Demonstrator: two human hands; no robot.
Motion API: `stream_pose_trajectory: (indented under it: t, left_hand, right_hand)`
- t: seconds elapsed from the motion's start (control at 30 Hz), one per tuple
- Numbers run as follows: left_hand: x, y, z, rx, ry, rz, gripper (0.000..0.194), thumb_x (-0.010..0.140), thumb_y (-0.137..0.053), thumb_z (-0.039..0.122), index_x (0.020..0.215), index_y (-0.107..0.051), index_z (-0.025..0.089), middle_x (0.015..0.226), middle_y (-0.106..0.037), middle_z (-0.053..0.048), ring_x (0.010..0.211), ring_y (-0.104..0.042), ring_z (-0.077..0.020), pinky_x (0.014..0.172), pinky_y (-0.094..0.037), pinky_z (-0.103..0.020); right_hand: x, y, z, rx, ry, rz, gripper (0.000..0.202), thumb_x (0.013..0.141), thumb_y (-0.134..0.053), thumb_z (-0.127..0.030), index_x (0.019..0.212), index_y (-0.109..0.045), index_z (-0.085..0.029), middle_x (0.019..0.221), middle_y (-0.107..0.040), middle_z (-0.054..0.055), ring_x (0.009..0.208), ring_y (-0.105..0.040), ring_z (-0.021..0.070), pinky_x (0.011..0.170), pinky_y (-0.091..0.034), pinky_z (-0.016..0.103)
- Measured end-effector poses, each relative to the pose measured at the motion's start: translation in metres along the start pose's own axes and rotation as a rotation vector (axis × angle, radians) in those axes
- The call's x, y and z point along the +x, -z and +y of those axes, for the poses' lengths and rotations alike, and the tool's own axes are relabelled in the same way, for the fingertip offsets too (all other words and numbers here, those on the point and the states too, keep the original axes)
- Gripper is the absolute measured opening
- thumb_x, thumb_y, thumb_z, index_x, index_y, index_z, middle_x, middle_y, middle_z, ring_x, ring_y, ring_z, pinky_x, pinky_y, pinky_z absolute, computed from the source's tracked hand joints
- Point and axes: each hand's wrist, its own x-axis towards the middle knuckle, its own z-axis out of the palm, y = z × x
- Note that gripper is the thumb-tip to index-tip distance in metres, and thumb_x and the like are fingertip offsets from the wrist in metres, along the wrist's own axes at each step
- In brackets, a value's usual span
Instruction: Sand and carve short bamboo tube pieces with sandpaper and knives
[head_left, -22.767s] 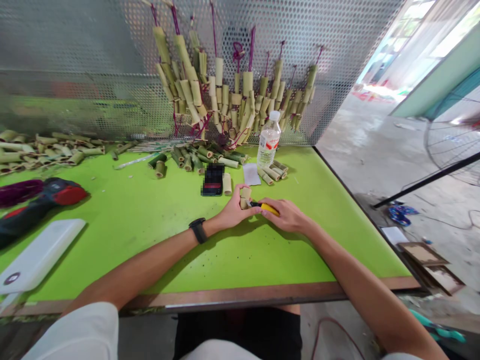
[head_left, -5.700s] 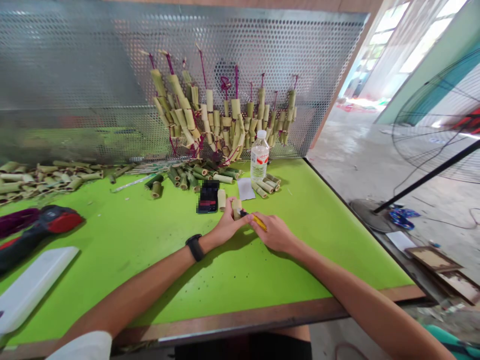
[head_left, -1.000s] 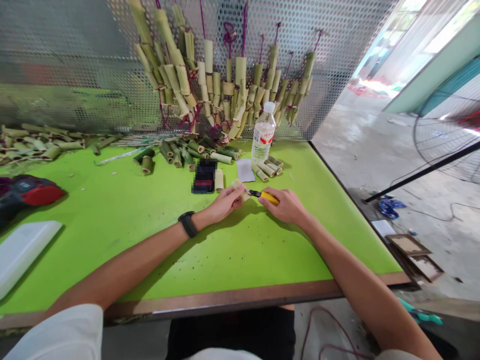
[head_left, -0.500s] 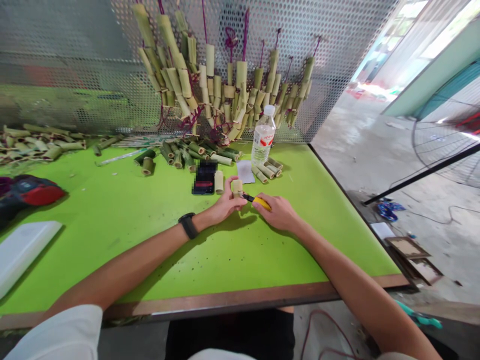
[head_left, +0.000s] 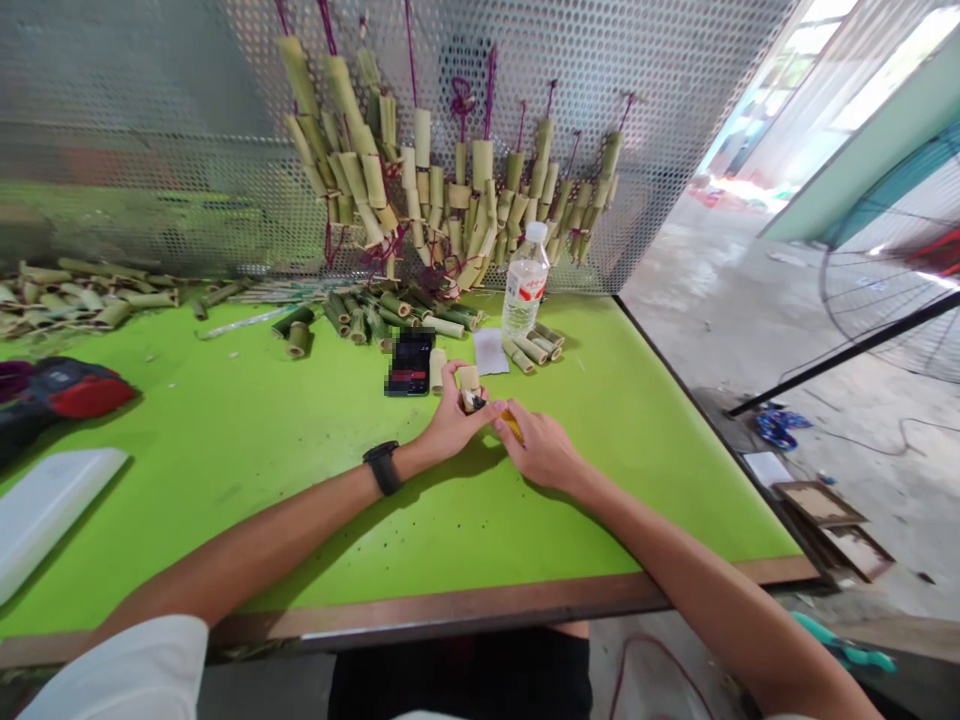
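"Knife and right hand had come in towards the left fingertips since the earlier frame," said the first. "Its dark end had been just beside the piece; by now it overlapped the lower part."

"How did the fingers stand?" asked the second.

"Left hand fingers and thumb were curled round the piece, which stood nearly upright between them. Right fingers were clenched on the yellow handle. Whether the blade bit in, nobody could tell."

"What did good work seem to call for?"

"Short, shallow strokes, probably, with a firm left grip and the right wrist steady. That left thumb lay close to the knife, so a hard push risked a slip, or a split in the piece."

"Had anything beyond the left fingertips shifted?"

"Seemingly not: the spare was still beside the phone."
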Motion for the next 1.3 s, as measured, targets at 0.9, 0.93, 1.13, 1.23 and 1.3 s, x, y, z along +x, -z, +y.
stream_pose_trajectory:
  t: [0.9,0.93,1.13,1.23,1.3]
  left_hand:
    - [0.010,0.005,-0.008,0.141,0.049,0.139,0.087,0.066,-0.102,0.051,0.126,-0.044,0.026,0.082,-0.053,0.009,0.061,-0.046,-0.0079,0.055,-0.037,-0.022]
    - [0.010,0.006,-0.008,0.137,0.064,0.128,0.087,0.067,-0.102,0.051,0.127,-0.044,0.026,0.083,-0.054,0.009,0.059,-0.046,-0.0074,0.053,-0.036,-0.022]
    - [0.007,0.006,-0.001,0.162,0.134,0.021,0.087,0.068,-0.100,0.052,0.129,-0.044,0.027,0.075,-0.053,0.011,0.051,-0.042,-0.0066,0.048,-0.032,-0.023]
    - [0.006,0.005,0.003,0.173,0.124,-0.024,0.082,0.068,-0.099,0.050,0.125,-0.045,0.027,0.079,-0.057,0.010,0.055,-0.044,-0.0063,0.053,-0.036,-0.022]
    - [0.005,0.006,0.005,0.177,0.115,-0.048,0.082,0.069,-0.098,0.050,0.126,-0.045,0.026,0.083,-0.059,0.009,0.059,-0.045,-0.0063,0.057,-0.039,-0.023]
  right_hand:
    - [0.005,0.007,0.006,-0.008,0.012,0.036,0.036,0.117,-0.045,-0.046,0.121,-0.068,-0.019,0.076,-0.070,0.003,0.053,-0.054,0.0138,0.051,-0.037,0.026]
    - [0.005,0.011,0.008,-0.025,0.026,0.030,0.036,0.117,-0.045,-0.046,0.119,-0.069,-0.020,0.078,-0.071,0.003,0.055,-0.055,0.0138,0.053,-0.037,0.026]
    - [0.006,0.028,0.015,-0.050,0.044,-0.019,0.044,0.117,-0.040,-0.050,0.112,-0.072,-0.020,0.081,-0.073,0.005,0.059,-0.056,0.0151,0.058,-0.037,0.028]
    - [0.006,0.031,0.016,-0.081,0.066,-0.022,0.044,0.116,-0.042,-0.050,0.115,-0.073,-0.019,0.084,-0.074,0.006,0.063,-0.058,0.0162,0.062,-0.036,0.028]
    - [0.006,0.032,0.017,-0.094,0.077,-0.021,0.044,0.116,-0.043,-0.050,0.116,-0.074,-0.019,0.084,-0.074,0.006,0.065,-0.058,0.0167,0.064,-0.035,0.029]
